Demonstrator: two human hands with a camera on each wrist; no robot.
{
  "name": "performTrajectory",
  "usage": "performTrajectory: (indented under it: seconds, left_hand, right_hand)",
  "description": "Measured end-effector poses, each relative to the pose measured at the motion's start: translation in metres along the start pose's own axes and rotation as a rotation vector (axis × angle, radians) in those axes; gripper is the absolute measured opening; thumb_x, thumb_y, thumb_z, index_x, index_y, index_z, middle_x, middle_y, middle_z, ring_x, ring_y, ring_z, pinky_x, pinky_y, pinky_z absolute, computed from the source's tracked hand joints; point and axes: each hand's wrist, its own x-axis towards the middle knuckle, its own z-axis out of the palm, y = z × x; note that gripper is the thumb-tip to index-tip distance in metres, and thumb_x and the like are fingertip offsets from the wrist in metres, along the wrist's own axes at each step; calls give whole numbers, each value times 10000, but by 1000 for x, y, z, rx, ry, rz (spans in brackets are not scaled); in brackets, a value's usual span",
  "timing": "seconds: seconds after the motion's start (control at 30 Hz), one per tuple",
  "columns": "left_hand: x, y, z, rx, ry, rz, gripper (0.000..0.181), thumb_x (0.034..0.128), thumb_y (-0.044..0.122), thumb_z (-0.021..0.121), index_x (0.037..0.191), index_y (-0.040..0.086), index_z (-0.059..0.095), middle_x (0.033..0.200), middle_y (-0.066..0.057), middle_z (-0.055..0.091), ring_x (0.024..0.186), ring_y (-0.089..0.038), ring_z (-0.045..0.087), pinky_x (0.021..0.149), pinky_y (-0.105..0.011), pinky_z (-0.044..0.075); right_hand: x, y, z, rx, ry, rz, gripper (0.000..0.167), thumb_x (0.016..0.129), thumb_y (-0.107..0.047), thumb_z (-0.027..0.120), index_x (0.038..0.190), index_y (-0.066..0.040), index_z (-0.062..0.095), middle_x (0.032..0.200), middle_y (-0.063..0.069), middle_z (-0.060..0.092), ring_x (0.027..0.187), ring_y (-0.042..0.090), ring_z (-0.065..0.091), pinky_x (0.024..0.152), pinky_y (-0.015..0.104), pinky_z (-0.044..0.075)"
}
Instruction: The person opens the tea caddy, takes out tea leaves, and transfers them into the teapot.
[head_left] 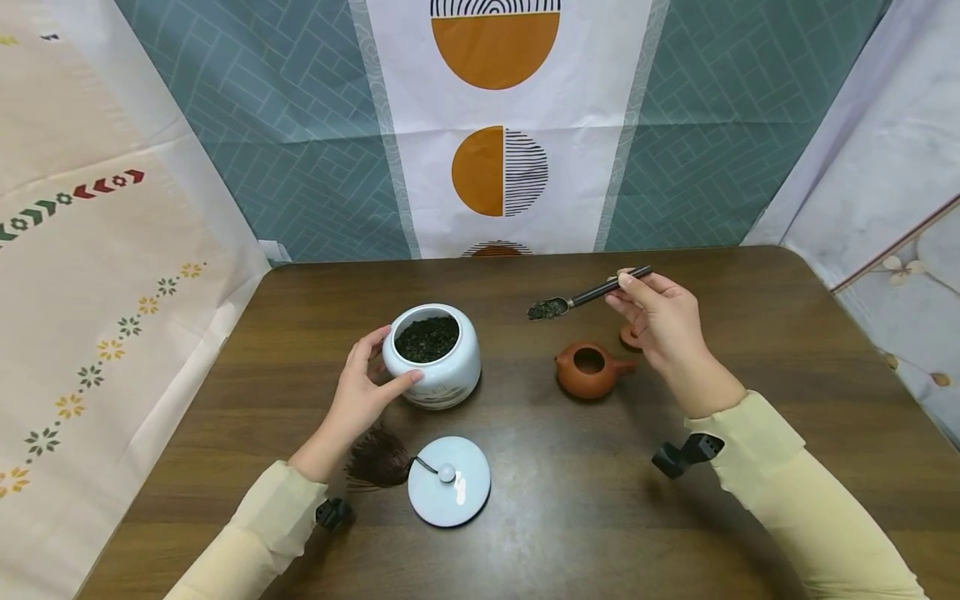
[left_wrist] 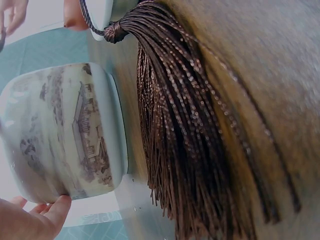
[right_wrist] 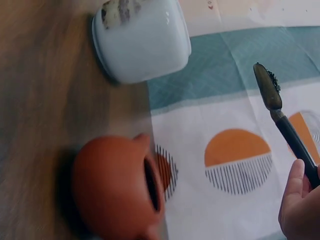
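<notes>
My right hand (head_left: 660, 321) pinches the dark handle of a tea scoop (head_left: 592, 293), whose metal bowl carries dark loose tea leaves (head_left: 548, 308). The scoop is in the air, up and left of an uncovered reddish-brown clay teapot (head_left: 587, 372). In the right wrist view the scoop (right_wrist: 270, 92) points away from the fingers. My left hand (head_left: 367, 379) grips the side of a white porcelain jar (head_left: 442, 385), thumb at the front and fingers behind. Dark tea leaves (head_left: 426, 339) fill much of the jar. The left wrist view shows a painted landscape on the jar (left_wrist: 75, 135).
The jar's white lid (head_left: 450, 500) lies on the wooden table (head_left: 555, 517) in front of the jar, with a brown tassel (head_left: 380, 458) tied to its knob. A small clay teapot lid (head_left: 630, 337) sits behind the teapot, partly hidden by my right hand. Patterned cloths hang around the table.
</notes>
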Motion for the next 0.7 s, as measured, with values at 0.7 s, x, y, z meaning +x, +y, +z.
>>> performTrajectory:
  seconds: [0.7]
  left_hand:
    - [0,-2,0,6,2,2,749,802,123,768,1421,24,360,1375,-153,398,1255,-250,413,1043,-431,408]
  right_hand:
    - [-11,5,-70,14,94,-63,64,847,35,662,806,14,706,868,57,659,739,133,667,718,225,575]
